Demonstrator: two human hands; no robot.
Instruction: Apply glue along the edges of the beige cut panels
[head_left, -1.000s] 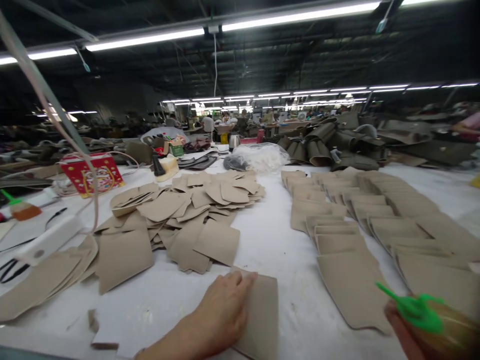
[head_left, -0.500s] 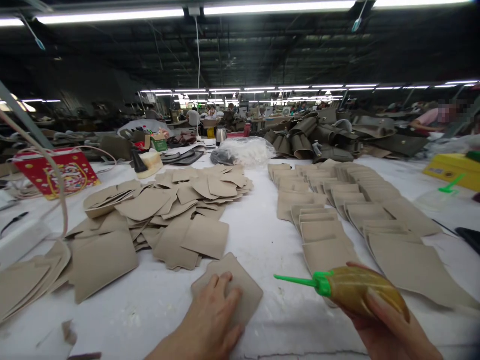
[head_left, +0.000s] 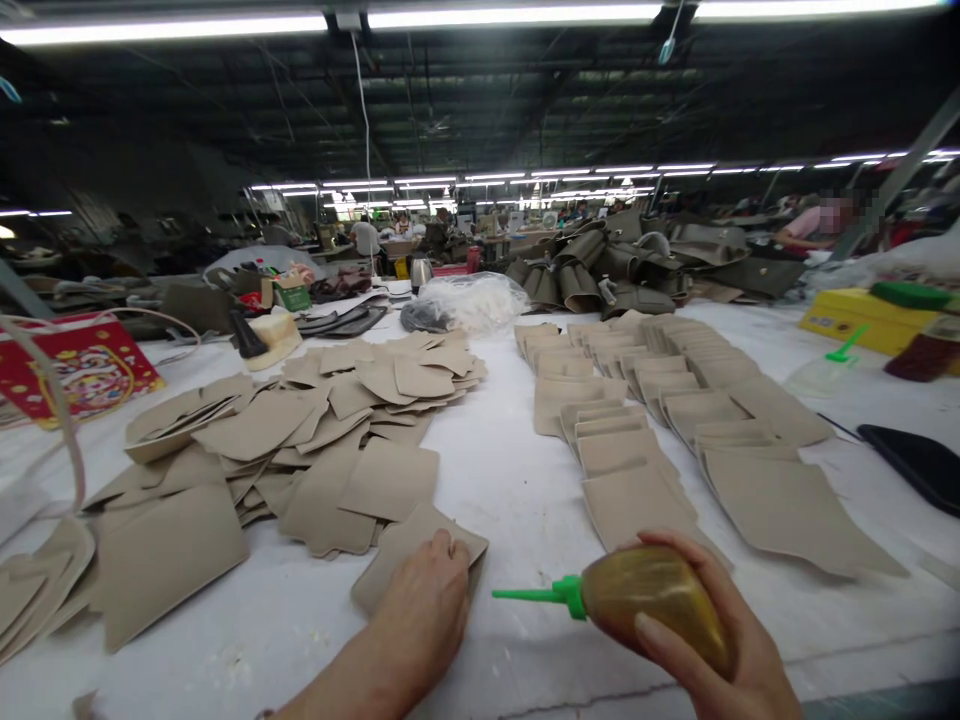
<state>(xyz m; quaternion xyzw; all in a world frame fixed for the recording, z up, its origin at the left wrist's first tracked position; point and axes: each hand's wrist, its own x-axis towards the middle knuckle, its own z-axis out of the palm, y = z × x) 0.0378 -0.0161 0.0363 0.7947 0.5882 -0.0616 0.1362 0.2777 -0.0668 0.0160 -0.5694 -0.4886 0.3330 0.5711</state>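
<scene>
My left hand (head_left: 429,605) is closed at the right edge of a beige leather-like piece (head_left: 386,560), fingers curled together on it. That edge is slightly raised, and a darker underside shows beside the fingers. Wrapped in my right hand (head_left: 739,640) is a squeeze bottle (head_left: 649,595) of amber-brown liquid, with a green nozzle (head_left: 529,595) pointing left towards the piece. The nozzle tip is apart from the piece. Left of my hands lies a loose heap of similar beige pieces (head_left: 262,425). On the right, more pieces overlap in rows (head_left: 780,500).
A dark phone-like object (head_left: 911,465) lies at the right, with a yellow box (head_left: 862,318) behind it. A red printed bag (head_left: 79,368) and a hose stand at the left. Plastic wrap (head_left: 480,303) and dark bags (head_left: 581,270) lie at the back of the white table (head_left: 495,500).
My left hand has gone from resting on the piece with fingers spread to gripping its right edge, which has come up. The bottle has moved left, nearer the piece. The view has turned right.
</scene>
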